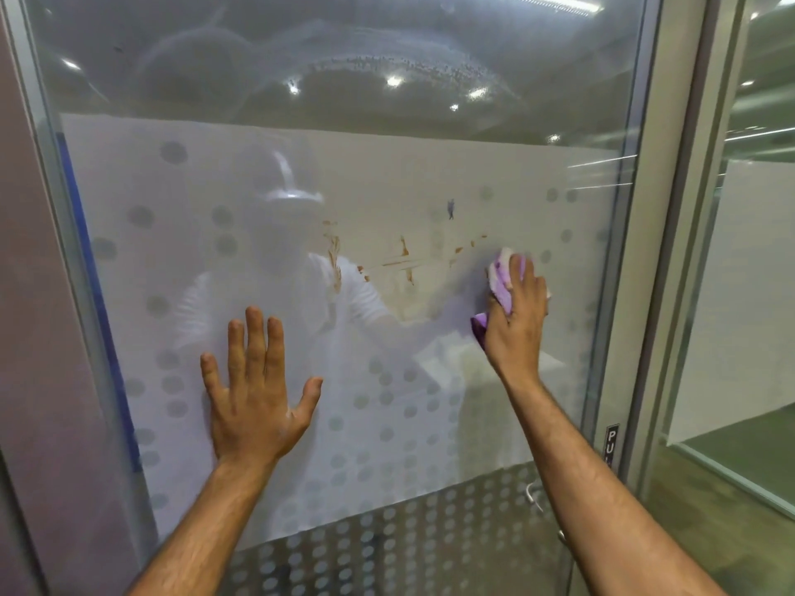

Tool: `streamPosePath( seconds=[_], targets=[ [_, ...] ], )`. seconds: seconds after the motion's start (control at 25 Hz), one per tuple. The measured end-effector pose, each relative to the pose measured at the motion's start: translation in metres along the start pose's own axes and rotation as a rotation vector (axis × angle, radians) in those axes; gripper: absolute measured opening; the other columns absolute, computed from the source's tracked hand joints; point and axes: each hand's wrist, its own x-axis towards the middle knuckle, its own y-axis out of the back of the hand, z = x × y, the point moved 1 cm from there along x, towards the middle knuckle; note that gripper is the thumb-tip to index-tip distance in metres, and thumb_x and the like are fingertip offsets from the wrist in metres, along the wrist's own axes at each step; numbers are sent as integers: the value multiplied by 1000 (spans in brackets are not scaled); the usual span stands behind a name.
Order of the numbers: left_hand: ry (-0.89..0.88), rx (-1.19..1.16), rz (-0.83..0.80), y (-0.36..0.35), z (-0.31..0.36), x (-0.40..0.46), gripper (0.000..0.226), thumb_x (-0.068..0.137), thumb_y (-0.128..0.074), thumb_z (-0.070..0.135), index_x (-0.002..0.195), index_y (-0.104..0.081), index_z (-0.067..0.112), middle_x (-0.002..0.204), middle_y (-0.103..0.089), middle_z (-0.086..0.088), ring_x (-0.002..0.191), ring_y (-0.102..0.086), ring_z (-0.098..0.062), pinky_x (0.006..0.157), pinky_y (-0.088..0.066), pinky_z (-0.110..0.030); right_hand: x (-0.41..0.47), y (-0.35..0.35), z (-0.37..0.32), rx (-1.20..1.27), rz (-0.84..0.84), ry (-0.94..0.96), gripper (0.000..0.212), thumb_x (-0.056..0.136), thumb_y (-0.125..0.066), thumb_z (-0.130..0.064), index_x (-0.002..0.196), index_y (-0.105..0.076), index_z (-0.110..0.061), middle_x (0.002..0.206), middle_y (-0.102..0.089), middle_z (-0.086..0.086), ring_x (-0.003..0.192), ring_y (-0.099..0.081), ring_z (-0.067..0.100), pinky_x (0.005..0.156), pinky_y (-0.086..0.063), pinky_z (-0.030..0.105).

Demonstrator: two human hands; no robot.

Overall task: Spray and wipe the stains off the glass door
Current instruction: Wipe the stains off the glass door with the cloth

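Note:
A glass door (430,174) with a frosted, dotted band fills the view. Brown smeared stains (402,262) run across its middle, and a small dark mark (450,207) sits above them. My right hand (514,314) presses a purple cloth (501,279) flat on the glass, just right of the brown stains. My left hand (254,389) lies flat on the glass lower left, fingers spread, holding nothing. Wet droplets (400,66) bead on the upper clear glass. No spray bottle is visible.
A metal door frame (654,251) stands to the right, with a black "PU.." label (611,445) on it. A door handle (533,499) shows low behind my right forearm. Another glass partition (753,294) is far right; a wall (34,337) is on the left.

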Motion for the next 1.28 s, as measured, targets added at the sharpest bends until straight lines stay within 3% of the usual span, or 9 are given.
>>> streamPosePath(
  seconds=[0.12, 0.32, 0.4, 0.52, 0.64, 0.72, 0.84, 1.0, 1.28],
  targets=[
    [-1, -6, 10, -2, 0, 0, 96, 97, -30, 69, 170, -5, 11, 179, 2, -12, 166, 3, -29, 130, 4, -58, -22, -18, 0, -140, -105, 85, 65, 103, -33, -44, 161, -9, -28, 171, -1, -1, 157, 10, 27, 126, 4, 52],
    [-3, -13, 0, -2, -1, 1, 97, 96, -31, 69, 170, -6, 11, 179, 2, -12, 166, 4, -30, 130, 7, -58, -73, -28, 29, -322, -245, 198, 79, 97, -28, -66, 159, 10, -36, 170, 15, 1, 154, 24, 31, 123, 10, 56],
    [2, -31, -10, 1, 0, 1, 97, 96, -31, 68, 170, -5, 11, 179, 2, -12, 166, 4, -29, 130, 6, -58, -85, -24, 43, -373, -289, 218, 79, 99, -28, -65, 159, 11, -33, 170, 17, 2, 154, 23, 32, 123, 6, 57],
    [3, -51, -30, 5, 0, 2, 97, 96, -32, 68, 170, -5, 11, 179, 2, -12, 166, 4, -30, 130, 3, -60, -83, -9, 60, -452, -348, 307, 77, 104, -42, -38, 160, 10, -27, 170, 15, 7, 155, 16, 36, 124, -9, 62],
    [-5, -61, -33, 6, -1, 2, 98, 95, -32, 68, 170, -6, 11, 179, 2, -12, 166, 2, -31, 129, 1, -61, -60, 6, 60, -280, -261, 158, 83, 99, -49, -8, 161, 2, -28, 170, 10, 2, 156, 13, 31, 125, -15, 55],
    [2, -65, -19, 4, -1, 2, 98, 94, -33, 67, 170, -6, 12, 179, 0, -11, 166, 1, -30, 129, 0, -61, -30, 13, 46, -169, -169, 52, 73, 101, -43, -5, 162, -6, -24, 171, 3, 0, 156, 11, 28, 127, -13, 51],
    [2, -55, -10, 2, 0, 1, 97, 94, -33, 67, 170, -7, 12, 179, -1, -12, 166, -2, -31, 129, 0, -61, 25, 17, 19, -99, -108, 77, 59, 107, -35, -22, 161, -12, -17, 171, -5, 6, 156, 8, 33, 125, -3, 57],
    [1, -24, -2, 0, 1, 0, 96, 96, -32, 67, 170, -7, 11, 179, -1, -12, 166, -2, -31, 130, 2, -59, 74, 8, -19, -117, -71, 131, 59, 108, -29, -41, 161, -8, -27, 171, 2, 2, 156, 14, 33, 121, 12, 62],
    [18, -30, 5, -3, 2, 1, 97, 95, -32, 67, 170, -7, 11, 179, 0, -12, 166, 1, -30, 130, 5, -58, 69, -22, -40, -298, -11, 325, 62, 105, -25, -47, 161, -13, -24, 171, -4, 6, 156, 7, 37, 119, 8, 65]
  ],
)
